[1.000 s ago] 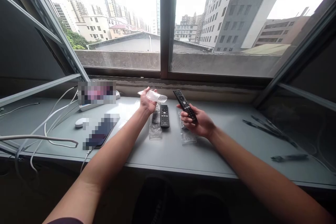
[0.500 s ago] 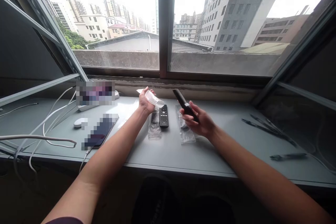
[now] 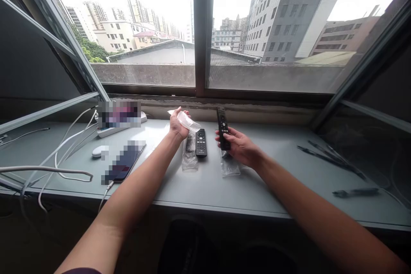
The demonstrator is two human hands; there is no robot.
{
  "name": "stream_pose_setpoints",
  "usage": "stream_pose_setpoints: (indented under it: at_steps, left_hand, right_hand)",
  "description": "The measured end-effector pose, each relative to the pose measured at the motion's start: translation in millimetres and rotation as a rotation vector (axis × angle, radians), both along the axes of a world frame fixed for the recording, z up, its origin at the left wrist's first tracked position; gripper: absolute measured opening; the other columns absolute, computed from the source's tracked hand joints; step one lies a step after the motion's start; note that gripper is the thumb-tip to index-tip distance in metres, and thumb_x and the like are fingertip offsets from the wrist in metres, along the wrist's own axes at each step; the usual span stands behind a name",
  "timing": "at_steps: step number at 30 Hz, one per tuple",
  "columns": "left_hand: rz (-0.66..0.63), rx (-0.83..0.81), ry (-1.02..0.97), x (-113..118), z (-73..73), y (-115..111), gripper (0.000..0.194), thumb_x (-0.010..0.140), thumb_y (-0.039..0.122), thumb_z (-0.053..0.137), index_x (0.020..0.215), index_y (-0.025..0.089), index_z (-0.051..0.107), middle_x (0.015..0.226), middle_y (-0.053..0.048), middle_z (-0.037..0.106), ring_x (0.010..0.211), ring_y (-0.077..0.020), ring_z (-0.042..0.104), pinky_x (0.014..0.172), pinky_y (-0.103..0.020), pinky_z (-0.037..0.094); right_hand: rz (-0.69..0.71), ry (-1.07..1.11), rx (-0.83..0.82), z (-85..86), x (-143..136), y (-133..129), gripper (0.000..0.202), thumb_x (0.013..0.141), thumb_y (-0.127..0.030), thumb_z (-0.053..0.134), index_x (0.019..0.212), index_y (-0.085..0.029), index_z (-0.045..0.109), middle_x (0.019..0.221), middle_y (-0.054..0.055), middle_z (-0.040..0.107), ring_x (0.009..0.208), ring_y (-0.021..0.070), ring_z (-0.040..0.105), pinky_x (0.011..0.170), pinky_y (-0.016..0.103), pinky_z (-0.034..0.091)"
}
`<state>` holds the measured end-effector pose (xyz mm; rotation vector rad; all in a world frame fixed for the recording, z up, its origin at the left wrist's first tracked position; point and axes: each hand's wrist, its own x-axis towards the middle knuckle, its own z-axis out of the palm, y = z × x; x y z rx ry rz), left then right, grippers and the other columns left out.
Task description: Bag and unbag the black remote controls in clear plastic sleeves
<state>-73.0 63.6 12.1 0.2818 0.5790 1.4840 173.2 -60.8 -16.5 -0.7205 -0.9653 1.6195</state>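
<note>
My left hand [image 3: 177, 127] holds a clear plastic bag [image 3: 188, 121] raised a little over the grey sill [image 3: 208, 180]. My right hand [image 3: 239, 147] grips a black remote [image 3: 222, 126] by its lower end, its far end pointing toward the window and its buttons facing me. A second black remote [image 3: 201, 142] lies flat on the sill between my hands. Left of it a bagged remote [image 3: 189, 154] lies in its clear wrapper. Under my right hand sits another bagged remote [image 3: 229, 163], partly hidden.
A phone [image 3: 123, 162] on a cable lies at the left, beside a white mouse [image 3: 97, 150], a power strip [image 3: 120, 126] and loose white cables [image 3: 61, 154]. Dark pens [image 3: 327, 156] and another pen [image 3: 353, 192] lie at the right. The window frame [image 3: 201, 34] stands behind.
My right hand has turned the remote from slanting left, through showing its back, to pointing nearly straight away with the buttons toward me. My left hand has stayed put with the bag.
</note>
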Motion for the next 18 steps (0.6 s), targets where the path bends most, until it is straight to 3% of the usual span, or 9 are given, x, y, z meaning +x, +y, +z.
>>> stream_pose_setpoints:
  at_steps: [2, 5, 7, 10, 14, 16, 18]
  left_hand:
    - [0.002, 0.002, 0.0, 0.2, -0.2, 0.3, 0.012, 0.097, 0.027, 0.068, 0.093, 0.018, 0.062, 0.075, -0.003, 0.064, 0.058, -0.0128, 0.06, 0.058, -0.021, 0.051]
    - [-0.003, -0.002, -0.013, 0.2, -1.3, 1.3, 0.013, 0.096, 0.027, 0.07, 0.092, 0.019, 0.061, 0.076, -0.002, 0.064, 0.058, -0.0129, 0.06, 0.058, -0.021, 0.05]
    - [-0.009, -0.002, -0.021, 0.2, -1.9, 1.5, 0.013, 0.096, 0.027, 0.07, 0.092, 0.019, 0.061, 0.076, -0.002, 0.064, 0.058, -0.013, 0.06, 0.057, -0.022, 0.05]
    - [-0.013, -0.007, -0.018, 0.3, -1.9, 1.1, 0.014, 0.097, 0.027, 0.07, 0.091, 0.019, 0.061, 0.075, -0.002, 0.064, 0.058, -0.013, 0.061, 0.057, -0.022, 0.051]
    - [0.014, -0.021, -0.016, -0.7, -2.1, 2.6, 0.018, 0.1, 0.033, 0.069, 0.091, 0.019, 0.061, 0.075, -0.002, 0.065, 0.057, -0.0133, 0.062, 0.058, -0.023, 0.052]
    - [0.058, -0.045, -0.017, -1.5, -3.5, 4.7, 0.022, 0.102, 0.037, 0.068, 0.092, 0.02, 0.061, 0.075, -0.003, 0.067, 0.058, -0.0141, 0.063, 0.059, -0.024, 0.053]
    - [0.11, -0.073, -0.02, -2.3, -5.5, 6.8, 0.023, 0.104, 0.039, 0.067, 0.092, 0.02, 0.061, 0.077, -0.003, 0.068, 0.06, -0.0151, 0.065, 0.061, -0.025, 0.054]
  right_hand:
    - [-0.049, -0.093, 0.144, -3.3, -0.7, 0.9, 0.038, 0.082, -0.029, 0.095, 0.116, -0.025, 0.078, 0.127, 0.007, 0.08, 0.114, 0.0243, 0.076, 0.105, 0.042, 0.06]
    - [-0.129, -0.309, 0.443, -2.9, -2.3, -2.7, 0.034, 0.082, -0.031, 0.096, 0.111, -0.026, 0.079, 0.131, 0.009, 0.08, 0.134, 0.0309, 0.07, 0.122, 0.053, 0.047]
    - [-0.152, -0.466, 0.646, -0.3, -4.6, -8.3, 0.027, 0.086, -0.03, 0.093, 0.109, -0.027, 0.079, 0.139, 0.01, 0.078, 0.149, 0.0336, 0.059, 0.129, 0.058, 0.038]
    - [-0.151, -0.569, 0.754, 2.5, -9.6, -16.3, 0.022, 0.094, -0.03, 0.085, 0.115, -0.03, 0.08, 0.139, 0.009, 0.078, 0.154, 0.0328, 0.054, 0.129, 0.059, 0.036]
    - [-0.177, -0.548, 0.63, 0.3, -14.4, -17.5, 0.028, 0.098, -0.041, 0.081, 0.122, -0.028, 0.08, 0.126, 0.009, 0.081, 0.128, 0.0307, 0.072, 0.115, 0.05, 0.054]
    - [-0.142, -0.486, 0.507, -0.8, -14.5, -15.9, 0.035, 0.1, -0.048, 0.078, 0.126, -0.024, 0.079, 0.109, 0.007, 0.081, 0.102, 0.0266, 0.079, 0.093, 0.042, 0.064]
    - [-0.087, -0.437, 0.388, -0.3, -13.5, -15.2, 0.046, 0.103, -0.054, 0.072, 0.136, -0.022, 0.076, 0.092, 0.004, 0.077, 0.073, 0.0205, 0.076, 0.068, 0.034, 0.062]
